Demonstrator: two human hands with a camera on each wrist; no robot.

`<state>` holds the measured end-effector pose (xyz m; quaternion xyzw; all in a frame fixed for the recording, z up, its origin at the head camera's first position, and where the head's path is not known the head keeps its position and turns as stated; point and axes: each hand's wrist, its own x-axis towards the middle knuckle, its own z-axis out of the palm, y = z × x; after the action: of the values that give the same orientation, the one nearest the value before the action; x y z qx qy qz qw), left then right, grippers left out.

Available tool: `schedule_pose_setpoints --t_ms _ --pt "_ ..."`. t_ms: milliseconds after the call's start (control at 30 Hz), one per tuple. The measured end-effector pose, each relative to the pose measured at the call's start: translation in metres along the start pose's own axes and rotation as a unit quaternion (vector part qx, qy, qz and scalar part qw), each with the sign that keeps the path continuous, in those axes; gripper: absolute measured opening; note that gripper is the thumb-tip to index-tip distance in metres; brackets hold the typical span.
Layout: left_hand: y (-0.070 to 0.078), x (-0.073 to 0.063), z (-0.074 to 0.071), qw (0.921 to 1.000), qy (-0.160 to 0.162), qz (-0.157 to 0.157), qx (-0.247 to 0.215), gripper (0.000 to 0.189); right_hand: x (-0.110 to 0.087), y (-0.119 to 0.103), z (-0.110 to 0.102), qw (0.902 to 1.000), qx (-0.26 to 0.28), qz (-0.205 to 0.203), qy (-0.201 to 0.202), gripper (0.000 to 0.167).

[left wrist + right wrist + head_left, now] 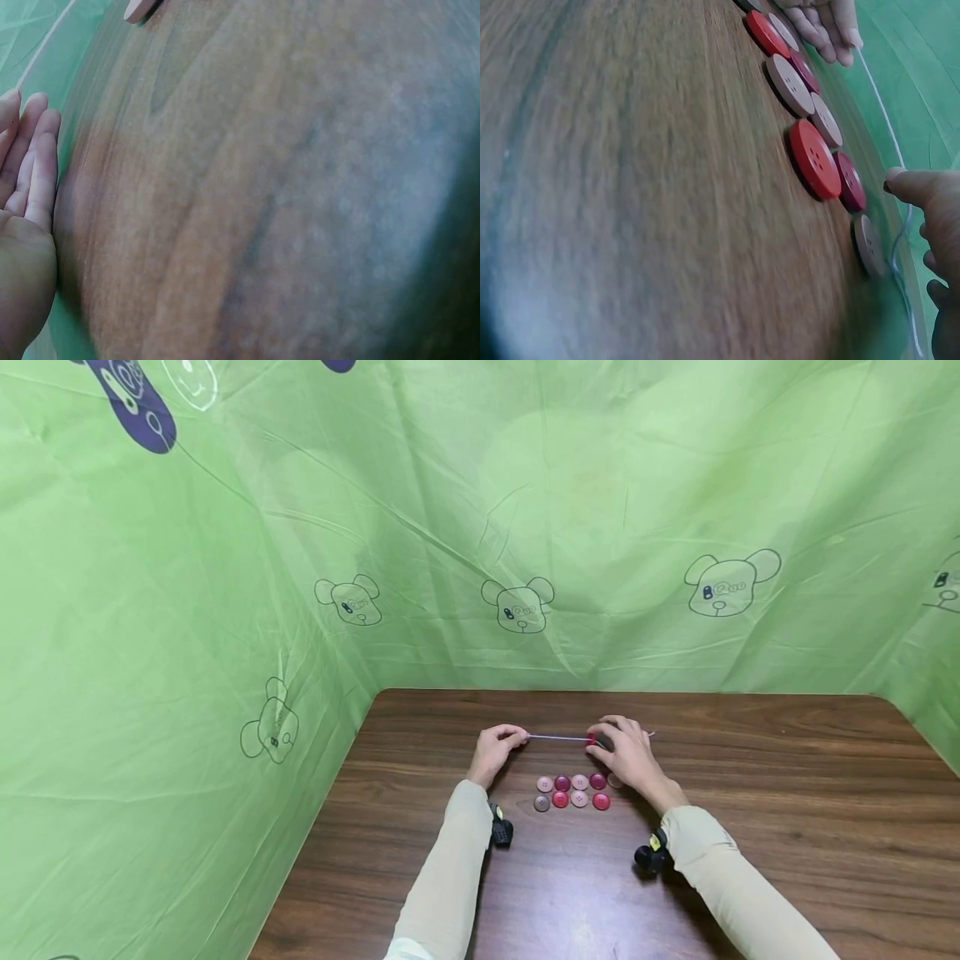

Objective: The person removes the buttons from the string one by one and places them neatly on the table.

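Observation:
A thin pale purple string (558, 737) stretches nearly straight between the two hands, above the table. My left hand (492, 753) pinches its left end between thumb and fingertips. At the other side, my right hand (628, 762) holds a small red button (590, 740) at the string between thumb and fingers; the fingers hide most of it. Beyond the right hand the loose string (900, 277) hangs down. Nearer the body lie two rows of buttons, among them a pink button (544, 784), a dark red button (562, 783), a bright red button (814, 159) and a grey button (542, 803).
The brown wooden table (810, 827) reaches back to a green cloth (600, 652) printed with bear heads. A brownish button (868, 245) lies close under the right hand. Small black cameras are strapped at both wrists.

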<state>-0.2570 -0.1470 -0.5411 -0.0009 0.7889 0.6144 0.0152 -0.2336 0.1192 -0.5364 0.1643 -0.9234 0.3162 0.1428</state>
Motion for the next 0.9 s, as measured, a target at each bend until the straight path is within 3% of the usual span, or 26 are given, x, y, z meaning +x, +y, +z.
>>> schedule_pose_setpoints --t_ms 900 --pt "-0.002 0.000 0.001 0.9998 0.003 0.011 -0.014 0.011 -0.011 0.026 -0.020 0.9991 -0.020 0.006 0.037 0.032"
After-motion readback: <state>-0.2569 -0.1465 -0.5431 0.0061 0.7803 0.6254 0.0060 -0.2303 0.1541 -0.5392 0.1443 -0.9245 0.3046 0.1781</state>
